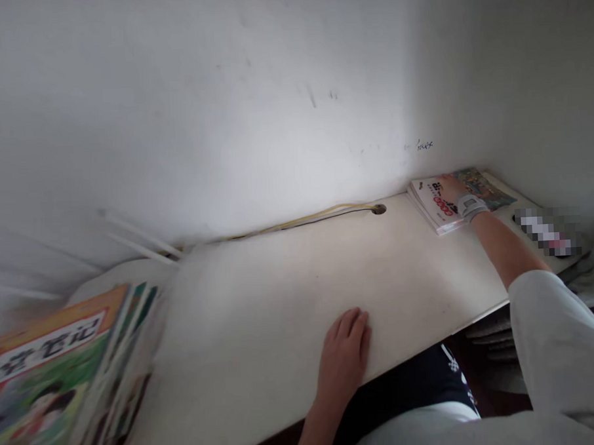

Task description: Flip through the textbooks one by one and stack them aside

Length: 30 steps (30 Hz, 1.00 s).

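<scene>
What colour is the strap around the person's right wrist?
The narrow wrist strap looks white, best in the head view.

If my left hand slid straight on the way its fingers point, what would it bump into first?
Across bare desktop, the left hand would probably reach the round hole with cables, near the foot of the wall, though its exact line is hard to judge.

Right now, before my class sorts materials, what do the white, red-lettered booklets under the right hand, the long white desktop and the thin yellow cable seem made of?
Booklets: apparently paper, smooth printed covers; layered edges suggest it.
Desktop: perhaps laminated board, pale and smooth with a soft sheen; core uncertain.
Cable: likely plastic sheathing, from its even yellow and gentle bends; finish unclear.
</scene>
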Each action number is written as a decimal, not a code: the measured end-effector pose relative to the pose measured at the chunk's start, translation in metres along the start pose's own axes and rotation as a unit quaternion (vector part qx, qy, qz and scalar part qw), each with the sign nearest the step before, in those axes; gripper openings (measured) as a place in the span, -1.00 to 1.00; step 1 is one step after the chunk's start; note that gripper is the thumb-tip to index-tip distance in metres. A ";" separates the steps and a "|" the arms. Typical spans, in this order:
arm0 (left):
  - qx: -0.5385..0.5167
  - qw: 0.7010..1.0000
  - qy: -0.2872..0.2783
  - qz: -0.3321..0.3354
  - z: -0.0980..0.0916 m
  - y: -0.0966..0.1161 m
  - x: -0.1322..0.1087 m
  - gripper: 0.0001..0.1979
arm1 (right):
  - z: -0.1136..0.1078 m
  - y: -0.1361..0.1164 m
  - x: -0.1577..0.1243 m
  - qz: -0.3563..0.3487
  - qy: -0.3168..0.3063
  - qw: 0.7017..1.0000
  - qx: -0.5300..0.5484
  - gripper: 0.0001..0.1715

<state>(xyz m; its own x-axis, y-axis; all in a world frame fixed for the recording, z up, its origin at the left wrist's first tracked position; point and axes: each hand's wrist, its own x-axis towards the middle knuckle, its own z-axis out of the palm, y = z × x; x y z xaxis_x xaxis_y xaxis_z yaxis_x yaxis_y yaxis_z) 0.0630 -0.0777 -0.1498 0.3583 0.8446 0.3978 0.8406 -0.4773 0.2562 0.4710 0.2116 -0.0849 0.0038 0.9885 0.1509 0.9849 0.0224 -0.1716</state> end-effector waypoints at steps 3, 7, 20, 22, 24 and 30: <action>0.001 1.000 0.007 0.007 -0.001 -0.002 -0.002 -0.71 | 0.002 -0.001 0.021 0.020 0.015 0.999 -0.036 -0.51; 0.011 1.000 0.010 0.010 -0.001 -0.007 -0.003 -0.70 | 0.011 0.002 0.038 0.029 0.016 0.997 -0.071 -0.55; -0.074 0.995 -0.053 0.050 -0.031 -0.010 0.036 -0.68 | 0.010 0.013 0.055 -0.026 -0.008 0.993 -0.111 -0.65; -0.120 0.989 -0.075 0.037 -0.040 -0.002 0.086 -0.69 | 0.007 0.013 0.056 -0.032 -0.024 0.993 -0.112 -0.67; -0.199 0.976 -0.080 0.023 -0.033 0.005 0.147 -0.69 | 0.004 0.014 0.058 -0.039 -0.042 0.992 -0.110 -0.68; -0.305 0.940 -0.090 -0.126 0.071 0.026 0.311 -0.78 | -0.003 0.018 0.064 -0.074 -0.070 0.990 -0.099 -0.70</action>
<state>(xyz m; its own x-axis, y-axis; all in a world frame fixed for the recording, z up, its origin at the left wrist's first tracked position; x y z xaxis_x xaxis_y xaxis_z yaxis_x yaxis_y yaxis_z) 0.2256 0.1898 -0.0820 0.2874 0.9508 0.1159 0.5389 -0.2606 0.8011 0.4893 0.2752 -0.0754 -0.1535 0.9879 0.0217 0.9876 0.1526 0.0379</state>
